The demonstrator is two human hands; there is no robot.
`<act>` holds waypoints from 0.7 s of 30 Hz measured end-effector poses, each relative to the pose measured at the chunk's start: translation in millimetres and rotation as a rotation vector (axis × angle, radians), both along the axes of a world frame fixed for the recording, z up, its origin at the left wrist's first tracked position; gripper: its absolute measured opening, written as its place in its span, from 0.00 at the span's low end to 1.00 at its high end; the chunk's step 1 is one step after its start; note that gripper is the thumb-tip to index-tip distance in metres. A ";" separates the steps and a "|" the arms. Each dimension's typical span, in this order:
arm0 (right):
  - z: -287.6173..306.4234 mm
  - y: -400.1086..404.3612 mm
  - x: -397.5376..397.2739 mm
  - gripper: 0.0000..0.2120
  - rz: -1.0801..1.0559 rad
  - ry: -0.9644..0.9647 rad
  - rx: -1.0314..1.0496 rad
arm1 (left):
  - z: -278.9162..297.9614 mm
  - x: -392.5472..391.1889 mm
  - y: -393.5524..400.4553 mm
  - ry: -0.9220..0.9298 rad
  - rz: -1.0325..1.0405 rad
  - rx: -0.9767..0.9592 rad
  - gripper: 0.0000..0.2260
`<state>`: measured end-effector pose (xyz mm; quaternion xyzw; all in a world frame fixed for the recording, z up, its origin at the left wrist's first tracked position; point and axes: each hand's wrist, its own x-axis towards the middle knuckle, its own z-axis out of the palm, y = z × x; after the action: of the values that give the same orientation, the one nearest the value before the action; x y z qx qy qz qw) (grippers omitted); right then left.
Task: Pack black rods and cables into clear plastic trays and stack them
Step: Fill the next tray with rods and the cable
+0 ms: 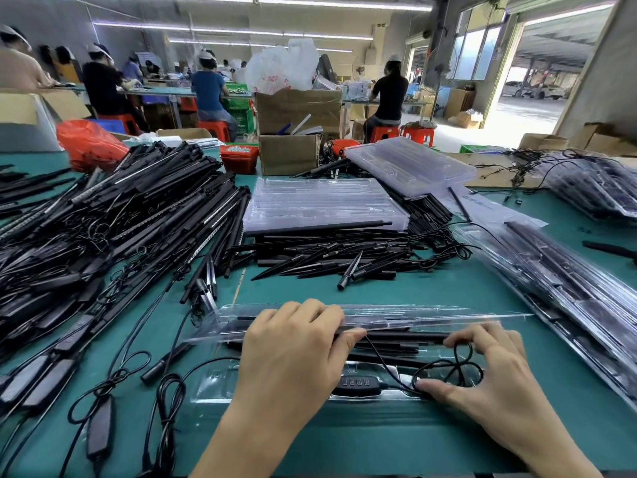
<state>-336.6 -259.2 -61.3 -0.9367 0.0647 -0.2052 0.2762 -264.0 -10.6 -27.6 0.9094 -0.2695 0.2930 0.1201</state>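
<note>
Far left: a large heap of black rods and cabled controllers (113, 215) on the green table (344, 439). Near centre: the left hand (293, 353), fingers curled over a long black rod (396, 338), holds it in an open clear plastic clamshell tray (220, 384). Beyond, a stack of empty clear trays (324, 205). Right: the right hand (482, 377) pinches a looped black cable (458, 367) over the tray. Far right: filled trays (568, 288).
</note>
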 end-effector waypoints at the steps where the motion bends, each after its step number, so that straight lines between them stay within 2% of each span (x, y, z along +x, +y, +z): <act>1: -1.1 -0.4 -0.3 0.22 0.011 -0.016 0.007 | 0.5 0.1 0.0 0.000 0.001 0.002 0.18; 3: -6.8 -1.0 -0.7 0.18 0.029 -0.049 -0.036 | 1.2 0.0 0.4 0.009 0.002 0.003 0.19; 6: -13.4 1.2 -2.1 0.17 0.068 -0.128 -0.151 | 1.4 -0.4 0.5 0.017 0.003 0.003 0.19; 9: -13.8 0.8 -3.0 0.28 0.100 -0.126 0.014 | 0.9 -0.9 0.3 0.009 0.001 0.003 0.18; 13: -14.3 1.7 -0.6 0.27 0.071 -0.133 0.145 | 0.0 -1.2 -0.1 0.004 -0.005 0.000 0.18; 17: -15.4 -1.6 0.2 0.20 0.086 -0.180 0.205 | 0.2 -0.6 0.1 0.010 -0.003 0.003 0.18; 21: -8.2 -0.3 -2.8 0.09 0.119 -0.230 0.391 | 0.1 -0.4 -0.5 0.010 -0.004 -0.003 0.18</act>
<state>-339.4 -259.5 -69.5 -0.8380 0.0160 -0.2774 0.4697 -264.4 -11.1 -27.4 0.9102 -0.2702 0.2887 0.1235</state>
